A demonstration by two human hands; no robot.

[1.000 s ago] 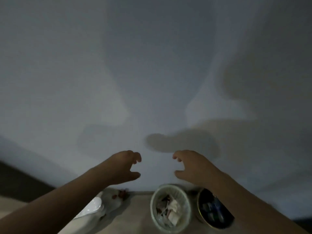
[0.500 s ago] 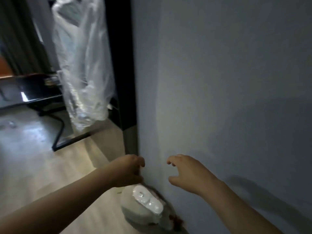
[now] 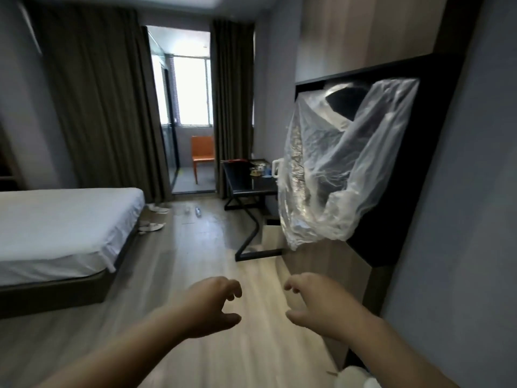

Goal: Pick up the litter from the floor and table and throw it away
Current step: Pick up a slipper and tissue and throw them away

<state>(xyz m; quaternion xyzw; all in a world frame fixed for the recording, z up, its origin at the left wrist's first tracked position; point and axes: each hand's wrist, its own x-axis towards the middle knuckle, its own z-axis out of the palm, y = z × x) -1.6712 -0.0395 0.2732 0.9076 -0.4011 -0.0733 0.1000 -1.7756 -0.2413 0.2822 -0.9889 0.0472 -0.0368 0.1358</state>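
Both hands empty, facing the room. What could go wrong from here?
1. The clear bottle on the pale floor is easy to miss.
2. The slippers by the bed might get binned as litter.
3. The table's black floor frame could catch a foot.

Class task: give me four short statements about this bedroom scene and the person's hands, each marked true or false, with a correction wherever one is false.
1. The left hand and the right hand hold nothing. True.
2. The chair at the back is blue. False: it is orange.
3. A clear plastic bag hangs on the right. True.
4. The bed stands on the right. False: it is on the left.
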